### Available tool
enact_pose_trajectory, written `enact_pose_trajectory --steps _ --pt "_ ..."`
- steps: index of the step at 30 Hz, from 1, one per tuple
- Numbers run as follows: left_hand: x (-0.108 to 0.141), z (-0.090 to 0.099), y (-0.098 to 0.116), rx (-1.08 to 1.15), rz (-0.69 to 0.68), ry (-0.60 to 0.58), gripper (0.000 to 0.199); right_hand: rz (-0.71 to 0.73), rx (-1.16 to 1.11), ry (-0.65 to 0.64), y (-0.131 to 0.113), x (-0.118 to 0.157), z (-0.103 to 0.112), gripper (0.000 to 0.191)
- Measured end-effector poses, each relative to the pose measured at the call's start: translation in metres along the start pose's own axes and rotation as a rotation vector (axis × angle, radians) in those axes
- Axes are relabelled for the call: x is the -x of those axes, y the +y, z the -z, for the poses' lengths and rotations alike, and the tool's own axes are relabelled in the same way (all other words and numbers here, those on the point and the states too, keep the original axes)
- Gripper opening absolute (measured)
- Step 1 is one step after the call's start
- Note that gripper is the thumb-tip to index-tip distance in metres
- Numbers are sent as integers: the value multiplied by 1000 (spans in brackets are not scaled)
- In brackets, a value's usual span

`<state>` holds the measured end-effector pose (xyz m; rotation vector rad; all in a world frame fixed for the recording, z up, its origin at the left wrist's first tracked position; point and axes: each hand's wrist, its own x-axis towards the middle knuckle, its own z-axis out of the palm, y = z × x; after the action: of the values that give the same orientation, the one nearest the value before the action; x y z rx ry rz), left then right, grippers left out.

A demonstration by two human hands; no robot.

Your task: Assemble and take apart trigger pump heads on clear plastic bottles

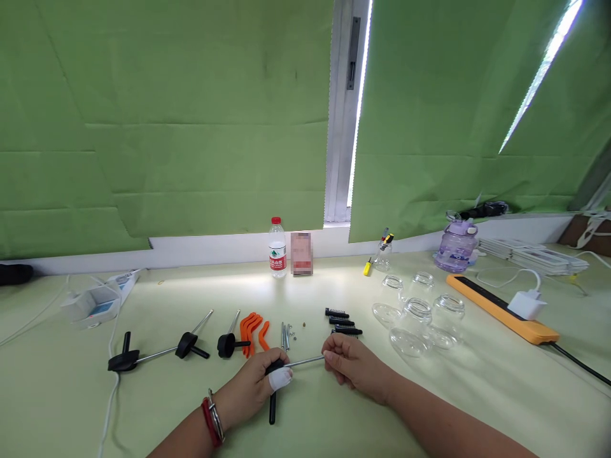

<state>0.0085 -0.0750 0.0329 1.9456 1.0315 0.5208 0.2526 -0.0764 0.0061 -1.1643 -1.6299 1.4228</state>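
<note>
My left hand (255, 388), with a white wrap on its thumb, is closed around the black plastic head of a metal rod (305, 362); a black arm of this part points down below the hand. The fingertips of my right hand (358, 369) pinch the rod's far end. Three similar black parts with metal rods (230, 343) lie in a row to the left. Beyond my left hand are several bent orange pieces (251, 327), with silver screws (285, 336) beside them. Several black pieces with springs (341, 321) lie just beyond my right hand.
Several clear glass jars (417, 312) stand to the right, near an orange power strip (501, 308) with a white charger. A water bottle (277, 251), a pinkish box (301, 254) and a purple jug (456, 248) stand at the back. A white cable (112, 394) crosses the left side.
</note>
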Motion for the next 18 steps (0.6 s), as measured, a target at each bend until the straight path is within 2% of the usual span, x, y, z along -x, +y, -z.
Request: enact_pose_trajectory --steps 7,18 --pt "0 1 3 -10 1 8 28 25 -4 -27 -1 0 1 12" --pt "-1 0 -1 1 1 5 29 -9 58 -10 -5 1 1 18"
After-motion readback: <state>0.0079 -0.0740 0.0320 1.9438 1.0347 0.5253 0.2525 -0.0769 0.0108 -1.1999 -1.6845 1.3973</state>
